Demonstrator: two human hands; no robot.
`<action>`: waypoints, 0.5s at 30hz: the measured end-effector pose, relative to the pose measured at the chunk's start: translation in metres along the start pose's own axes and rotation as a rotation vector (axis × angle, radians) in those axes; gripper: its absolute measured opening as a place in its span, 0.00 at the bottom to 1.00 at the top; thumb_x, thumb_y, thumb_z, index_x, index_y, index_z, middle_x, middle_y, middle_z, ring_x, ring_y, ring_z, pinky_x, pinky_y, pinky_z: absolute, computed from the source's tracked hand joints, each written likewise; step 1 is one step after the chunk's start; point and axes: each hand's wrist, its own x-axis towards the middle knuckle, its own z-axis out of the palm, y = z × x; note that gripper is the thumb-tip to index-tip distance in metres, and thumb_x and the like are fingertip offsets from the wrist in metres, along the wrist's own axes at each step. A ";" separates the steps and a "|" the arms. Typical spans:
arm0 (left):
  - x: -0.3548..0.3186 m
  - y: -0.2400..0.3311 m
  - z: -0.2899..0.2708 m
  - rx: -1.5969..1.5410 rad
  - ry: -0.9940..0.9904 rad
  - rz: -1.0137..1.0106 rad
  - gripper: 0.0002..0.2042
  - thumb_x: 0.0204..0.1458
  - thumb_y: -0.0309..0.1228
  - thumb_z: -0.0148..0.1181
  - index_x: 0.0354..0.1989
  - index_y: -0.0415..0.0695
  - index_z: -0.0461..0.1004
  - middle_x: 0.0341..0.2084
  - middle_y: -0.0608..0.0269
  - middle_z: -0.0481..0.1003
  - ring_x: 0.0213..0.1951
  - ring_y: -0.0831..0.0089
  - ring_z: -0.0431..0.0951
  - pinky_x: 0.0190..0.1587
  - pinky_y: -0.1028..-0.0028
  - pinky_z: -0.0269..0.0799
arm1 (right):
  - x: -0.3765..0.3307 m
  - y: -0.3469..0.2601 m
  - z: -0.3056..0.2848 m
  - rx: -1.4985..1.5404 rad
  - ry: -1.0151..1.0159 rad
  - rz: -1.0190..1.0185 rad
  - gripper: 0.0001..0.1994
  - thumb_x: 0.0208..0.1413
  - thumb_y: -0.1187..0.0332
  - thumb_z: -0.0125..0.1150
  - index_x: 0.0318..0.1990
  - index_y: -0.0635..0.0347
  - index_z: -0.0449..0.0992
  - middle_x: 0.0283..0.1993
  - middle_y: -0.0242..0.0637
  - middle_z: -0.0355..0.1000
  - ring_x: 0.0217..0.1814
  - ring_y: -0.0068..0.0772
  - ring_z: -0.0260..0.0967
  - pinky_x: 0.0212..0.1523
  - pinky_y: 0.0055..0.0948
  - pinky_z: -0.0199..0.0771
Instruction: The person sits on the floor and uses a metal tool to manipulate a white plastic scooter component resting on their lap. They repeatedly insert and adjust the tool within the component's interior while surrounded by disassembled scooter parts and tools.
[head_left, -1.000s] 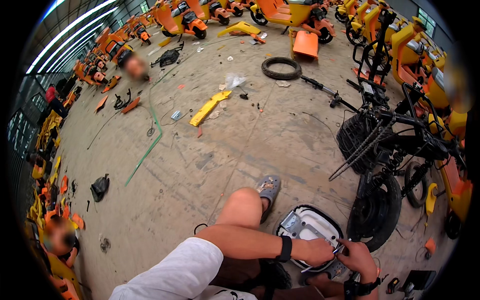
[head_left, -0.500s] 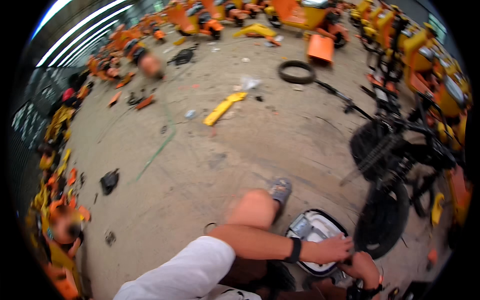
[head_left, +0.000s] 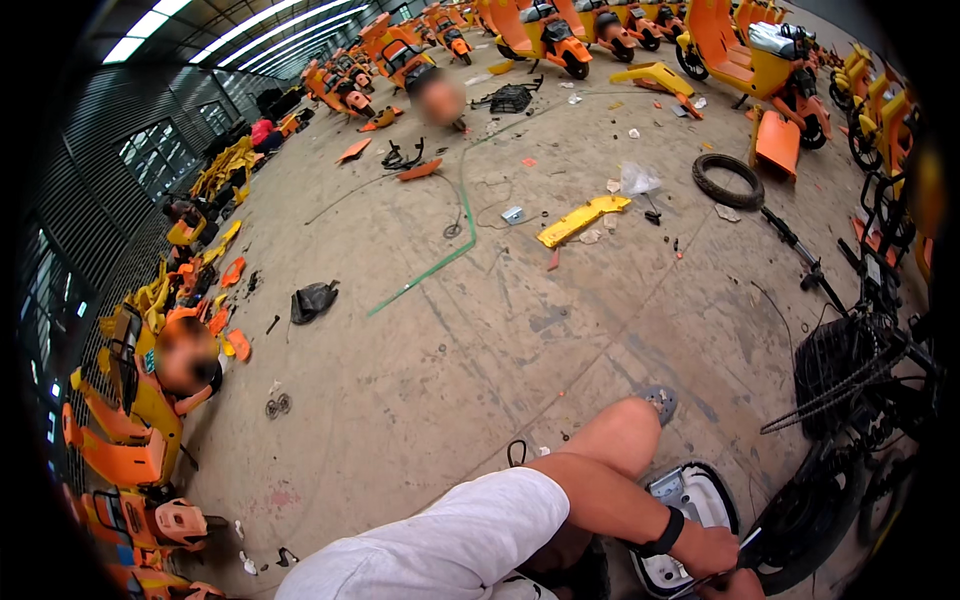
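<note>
My left hand (head_left: 712, 550), with a black band at the wrist, reaches across my bare knee (head_left: 625, 440) to the lower right. Its fingers are closed around a thin rod-like tool (head_left: 745, 542). The hand hovers at the edge of a grey-and-white plastic housing (head_left: 690, 495) that lies on the concrete beside a black bike wheel (head_left: 800, 520). Only a sliver of my right hand (head_left: 738, 587) shows at the bottom edge, just under the left hand, and its fingers are cut off. My grey shoe (head_left: 660, 402) rests on the floor ahead of the knee.
A stripped black bike frame (head_left: 860, 370) stands at the right. On the concrete lie a loose tyre (head_left: 728, 180), a yellow panel (head_left: 583, 220), a green hose (head_left: 440, 262) and a black bag (head_left: 313, 300). A person (head_left: 185, 360) crouches among orange parts at the left. Orange bikes (head_left: 545, 30) line the back.
The view has swung left, so my hands and the housing now sit lower and further right. The right hand has dropped almost out of the picture.
</note>
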 end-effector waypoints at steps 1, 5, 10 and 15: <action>-0.001 0.001 0.000 0.020 0.000 0.015 0.06 0.32 0.31 0.64 0.18 0.42 0.79 0.19 0.50 0.77 0.27 0.52 0.79 0.28 0.60 0.73 | -0.001 0.002 -0.001 0.000 -0.018 0.059 0.12 0.54 0.63 0.63 0.35 0.66 0.81 0.23 0.48 0.76 0.27 0.41 0.77 0.32 0.37 0.72; 0.003 0.000 0.000 0.078 -0.040 0.023 0.06 0.31 0.31 0.64 0.17 0.42 0.78 0.18 0.52 0.77 0.26 0.53 0.79 0.28 0.59 0.73 | -0.006 0.014 -0.012 0.006 0.046 0.167 0.11 0.54 0.65 0.63 0.38 0.64 0.81 0.25 0.47 0.76 0.28 0.35 0.75 0.32 0.35 0.72; 0.002 -0.001 -0.011 0.176 -0.010 0.088 0.05 0.35 0.30 0.62 0.16 0.42 0.77 0.18 0.52 0.77 0.27 0.53 0.80 0.29 0.59 0.74 | -0.013 0.021 -0.012 -0.037 0.306 0.143 0.16 0.54 0.64 0.63 0.49 0.60 0.77 0.33 0.47 0.77 0.33 0.34 0.75 0.36 0.34 0.73; -0.004 0.008 -0.030 0.115 0.016 0.116 0.05 0.40 0.30 0.60 0.20 0.43 0.77 0.20 0.54 0.77 0.28 0.53 0.80 0.29 0.59 0.73 | -0.014 0.015 -0.017 -0.134 0.212 0.191 0.14 0.52 0.63 0.65 0.42 0.63 0.80 0.32 0.52 0.77 0.37 0.46 0.78 0.39 0.38 0.74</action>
